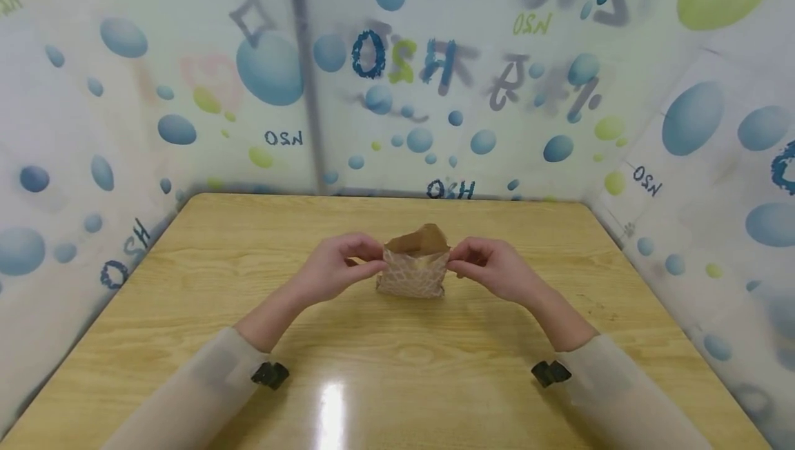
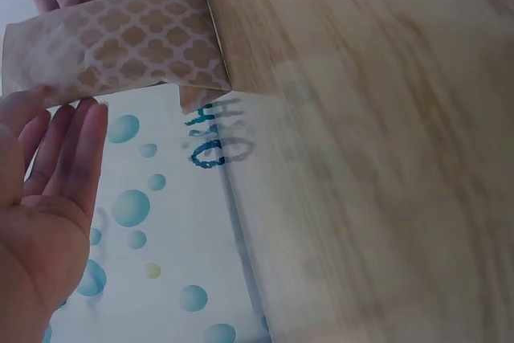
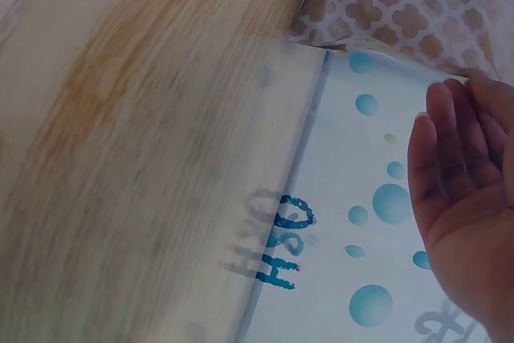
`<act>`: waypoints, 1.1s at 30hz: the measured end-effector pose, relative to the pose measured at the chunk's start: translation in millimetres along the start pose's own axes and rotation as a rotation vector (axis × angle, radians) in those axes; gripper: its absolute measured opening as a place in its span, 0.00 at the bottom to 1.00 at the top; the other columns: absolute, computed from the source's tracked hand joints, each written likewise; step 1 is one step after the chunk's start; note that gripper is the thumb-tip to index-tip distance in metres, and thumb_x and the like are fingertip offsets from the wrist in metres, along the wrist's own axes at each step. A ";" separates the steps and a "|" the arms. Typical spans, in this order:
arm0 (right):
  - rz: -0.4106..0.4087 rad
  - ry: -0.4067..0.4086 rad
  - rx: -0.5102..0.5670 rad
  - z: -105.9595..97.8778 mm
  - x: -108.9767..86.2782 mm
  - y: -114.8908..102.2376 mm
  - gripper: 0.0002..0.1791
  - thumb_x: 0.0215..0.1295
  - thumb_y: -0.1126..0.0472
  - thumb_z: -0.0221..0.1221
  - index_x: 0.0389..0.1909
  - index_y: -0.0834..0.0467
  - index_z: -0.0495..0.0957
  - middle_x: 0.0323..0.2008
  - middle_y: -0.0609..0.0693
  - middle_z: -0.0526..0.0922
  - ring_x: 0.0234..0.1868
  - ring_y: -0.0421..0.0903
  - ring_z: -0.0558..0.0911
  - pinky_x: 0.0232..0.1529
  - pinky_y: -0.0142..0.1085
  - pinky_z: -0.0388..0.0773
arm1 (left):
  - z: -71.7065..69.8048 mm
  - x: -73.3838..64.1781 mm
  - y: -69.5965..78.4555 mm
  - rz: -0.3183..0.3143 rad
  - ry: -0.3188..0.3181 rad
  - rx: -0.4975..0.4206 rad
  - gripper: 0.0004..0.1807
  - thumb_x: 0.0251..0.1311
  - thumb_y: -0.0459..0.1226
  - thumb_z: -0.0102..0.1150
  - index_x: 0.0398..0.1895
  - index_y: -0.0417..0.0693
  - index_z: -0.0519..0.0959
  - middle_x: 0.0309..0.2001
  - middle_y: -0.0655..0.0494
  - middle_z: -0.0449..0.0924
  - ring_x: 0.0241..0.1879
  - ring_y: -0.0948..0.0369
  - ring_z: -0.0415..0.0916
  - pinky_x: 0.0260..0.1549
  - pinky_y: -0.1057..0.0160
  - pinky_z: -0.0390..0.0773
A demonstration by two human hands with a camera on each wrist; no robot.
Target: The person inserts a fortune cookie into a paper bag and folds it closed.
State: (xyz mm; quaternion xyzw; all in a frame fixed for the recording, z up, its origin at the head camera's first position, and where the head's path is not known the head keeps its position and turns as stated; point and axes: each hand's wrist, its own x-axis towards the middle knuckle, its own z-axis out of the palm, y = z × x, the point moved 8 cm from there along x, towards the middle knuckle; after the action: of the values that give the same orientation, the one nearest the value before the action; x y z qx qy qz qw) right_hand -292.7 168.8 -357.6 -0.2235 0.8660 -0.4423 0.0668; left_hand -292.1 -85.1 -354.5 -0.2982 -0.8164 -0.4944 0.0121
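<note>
Far backdrop (image 1: 528,167) bears mirrored "H2O" lettering (image 1: 404,56). Left hand (image 1: 332,267) and right hand (image 1: 499,274) pinch a quatrefoil-patterned paper bag (image 1: 413,277).

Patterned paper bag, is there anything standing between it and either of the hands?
Nothing visible does. The left hand pinches one upper side of the patterned paper bag and the right hand pinches the other, with no object between.

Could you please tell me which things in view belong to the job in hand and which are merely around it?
In the job: patterned paper bag, mouth open; left hand and right hand, pinching its opposite sides.

Merely around: wooden table; bubble-print backdrop; dark cuff attachments.
</note>
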 end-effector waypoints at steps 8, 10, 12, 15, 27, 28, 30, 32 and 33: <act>-0.071 0.029 0.016 0.2 -0.2 -9.6 0.04 0.72 0.57 0.62 0.42 0.51 0.83 0.35 0.50 0.85 0.34 0.48 0.84 0.36 0.39 0.83 | -4.7 -0.4 3.4 0.005 0.029 0.016 0.03 0.66 0.39 0.66 0.40 0.57 0.86 0.41 0.62 0.85 0.44 0.63 0.83 0.39 0.62 0.85; -0.080 0.048 0.040 -2.2 -0.6 -10.7 0.04 0.71 0.58 0.63 0.42 0.52 0.83 0.36 0.51 0.85 0.33 0.46 0.84 0.35 0.39 0.83 | -6.9 -0.1 5.4 0.009 0.040 0.003 0.04 0.66 0.39 0.67 0.42 0.58 0.86 0.42 0.62 0.85 0.45 0.63 0.83 0.39 0.61 0.85; -0.077 0.048 0.030 -2.1 -0.1 -9.9 0.04 0.70 0.57 0.64 0.42 0.51 0.82 0.36 0.51 0.84 0.32 0.46 0.83 0.33 0.38 0.82 | -6.5 0.6 5.2 -0.002 0.028 -0.015 0.07 0.65 0.39 0.68 0.44 0.59 0.84 0.43 0.63 0.85 0.46 0.63 0.83 0.40 0.60 0.85; -0.069 0.013 -0.015 3.4 1.9 -8.0 0.04 0.70 0.54 0.65 0.41 0.49 0.82 0.34 0.48 0.84 0.32 0.44 0.82 0.30 0.35 0.79 | -1.8 1.1 3.7 -0.003 -0.016 0.006 0.08 0.65 0.41 0.68 0.45 0.60 0.84 0.43 0.64 0.85 0.46 0.64 0.82 0.41 0.61 0.85; -0.047 -0.023 -0.011 15.0 4.5 -5.2 0.22 0.65 0.50 0.69 0.59 0.47 0.78 0.52 0.47 0.82 0.46 0.46 0.82 0.45 0.39 0.82 | 15.6 1.4 -0.5 -0.085 -0.105 -0.062 0.24 0.60 0.48 0.72 0.59 0.62 0.78 0.55 0.64 0.80 0.53 0.59 0.80 0.46 0.59 0.84; -0.057 -0.018 0.000 16.4 5.2 -6.1 0.23 0.66 0.50 0.68 0.60 0.47 0.77 0.52 0.47 0.82 0.48 0.47 0.82 0.47 0.41 0.82 | 18.6 2.3 0.4 -0.088 -0.108 -0.077 0.24 0.60 0.49 0.72 0.59 0.61 0.78 0.55 0.64 0.80 0.53 0.58 0.80 0.46 0.58 0.85; -0.075 0.010 0.021 17.8 7.0 -7.5 0.23 0.67 0.50 0.67 0.61 0.47 0.77 0.52 0.47 0.82 0.49 0.47 0.81 0.50 0.43 0.81 | 23.2 4.2 3.2 -0.087 -0.096 -0.108 0.22 0.61 0.49 0.71 0.58 0.61 0.79 0.55 0.63 0.80 0.52 0.58 0.80 0.45 0.57 0.85; -0.094 0.048 0.041 18.2 8.6 -10.3 0.20 0.68 0.50 0.66 0.59 0.46 0.79 0.49 0.46 0.83 0.49 0.47 0.81 0.50 0.43 0.81 | 26.0 6.1 6.7 -0.086 -0.069 -0.140 0.19 0.63 0.48 0.69 0.55 0.60 0.80 0.53 0.61 0.81 0.51 0.57 0.81 0.42 0.57 0.85; -0.102 0.067 0.056 18.0 9.0 -12.0 0.17 0.68 0.50 0.66 0.56 0.45 0.80 0.48 0.46 0.83 0.48 0.48 0.81 0.49 0.43 0.82 | 26.8 6.9 8.3 -0.089 -0.052 -0.159 0.17 0.64 0.48 0.68 0.54 0.60 0.80 0.52 0.60 0.81 0.50 0.57 0.82 0.41 0.57 0.85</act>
State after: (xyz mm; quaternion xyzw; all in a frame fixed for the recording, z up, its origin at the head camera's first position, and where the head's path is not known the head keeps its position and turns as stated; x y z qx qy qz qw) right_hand -291.1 145.4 -358.1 -0.2503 0.8425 -0.4765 0.0215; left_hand -286.3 -57.2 -359.4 -0.2745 -0.7870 -0.5499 -0.0546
